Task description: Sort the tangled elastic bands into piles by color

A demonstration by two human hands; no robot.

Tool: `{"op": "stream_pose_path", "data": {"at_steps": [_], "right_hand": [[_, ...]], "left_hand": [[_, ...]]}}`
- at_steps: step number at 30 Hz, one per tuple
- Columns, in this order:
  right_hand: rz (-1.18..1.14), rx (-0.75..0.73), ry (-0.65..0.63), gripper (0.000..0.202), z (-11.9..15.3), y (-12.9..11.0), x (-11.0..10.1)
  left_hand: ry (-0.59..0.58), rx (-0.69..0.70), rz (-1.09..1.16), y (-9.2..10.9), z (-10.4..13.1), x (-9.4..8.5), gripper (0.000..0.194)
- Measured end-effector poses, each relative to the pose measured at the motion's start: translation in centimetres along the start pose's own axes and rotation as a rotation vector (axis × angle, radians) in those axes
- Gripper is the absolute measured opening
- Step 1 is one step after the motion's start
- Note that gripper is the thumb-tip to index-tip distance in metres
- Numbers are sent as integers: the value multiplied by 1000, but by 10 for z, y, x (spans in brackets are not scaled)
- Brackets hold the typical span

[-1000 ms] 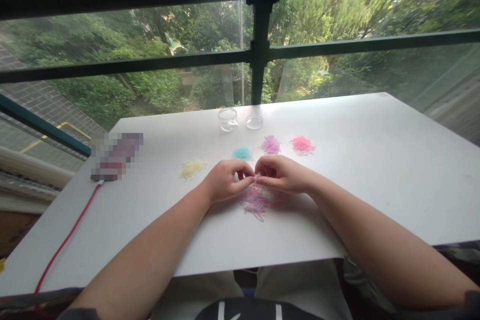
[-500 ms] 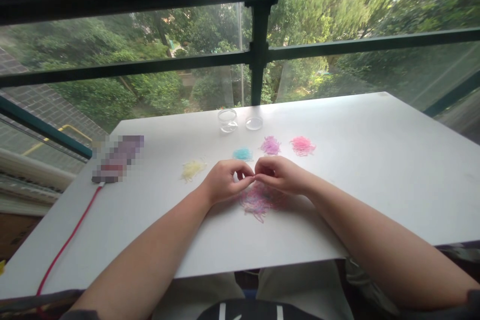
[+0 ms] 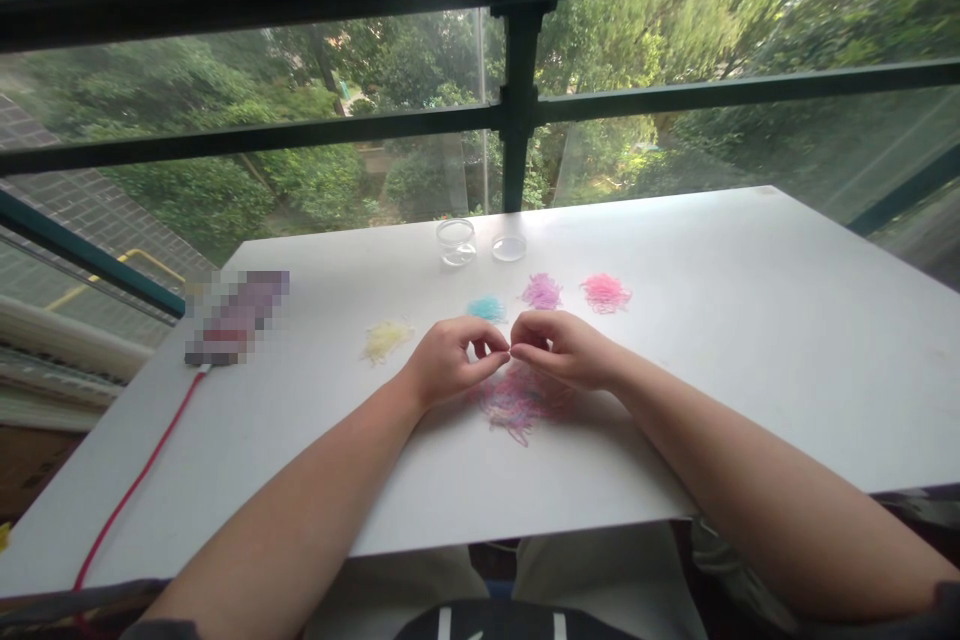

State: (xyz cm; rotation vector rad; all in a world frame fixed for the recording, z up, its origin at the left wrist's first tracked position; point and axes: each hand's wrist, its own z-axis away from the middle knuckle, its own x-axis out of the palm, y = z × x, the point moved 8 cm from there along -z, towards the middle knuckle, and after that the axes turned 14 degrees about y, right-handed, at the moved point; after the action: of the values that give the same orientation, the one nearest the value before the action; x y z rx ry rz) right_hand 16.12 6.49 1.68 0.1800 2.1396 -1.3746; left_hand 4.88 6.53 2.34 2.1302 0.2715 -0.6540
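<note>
A red cable (image 3: 142, 465) leads to a blurred device (image 3: 240, 317) on the surface (image 3: 300, 350); next come the yellow pile (image 3: 386, 342), then the left hand (image 3: 456, 360), thumb and forefinger pressed together. Beyond it stand the jar (image 3: 457, 248), blue pile (image 3: 486, 309) and lid (image 3: 509, 248). The mixed pile (image 3: 516, 410) lies under and before both hands; its strands look light, soft and easily tangled, best taken singly by an end. Past the purple pile (image 3: 541, 291), the right hand (image 3: 566, 350) pinches likewise, fingertips meeting the left's; whether a strand is between, I cannot tell. The pink pile (image 3: 606, 293) is rightmost.
</note>
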Motion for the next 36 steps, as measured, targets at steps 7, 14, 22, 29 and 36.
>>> {"op": "stream_pose_path", "data": {"at_steps": [7, 14, 22, 29, 36], "right_hand": [[17, -1, 37, 10, 0, 2, -1], [72, -37, 73, 9, -1, -2, -7], [138, -90, 101, 8, -1, -4, -14], [56, -86, 56, 12, 1, -2, -9], [43, -82, 4, 8, 1, -8, 1]], "left_hand": [[25, 5, 2, -1, 0, -2, 5], [32, 3, 3, 0, -2, -3, 7], [22, -10, 4, -1, -1, -4, 7], [4, 4, 10, 0, 0, 0, 7], [-30, 38, 15, 3, 0, 3, 7]]}}
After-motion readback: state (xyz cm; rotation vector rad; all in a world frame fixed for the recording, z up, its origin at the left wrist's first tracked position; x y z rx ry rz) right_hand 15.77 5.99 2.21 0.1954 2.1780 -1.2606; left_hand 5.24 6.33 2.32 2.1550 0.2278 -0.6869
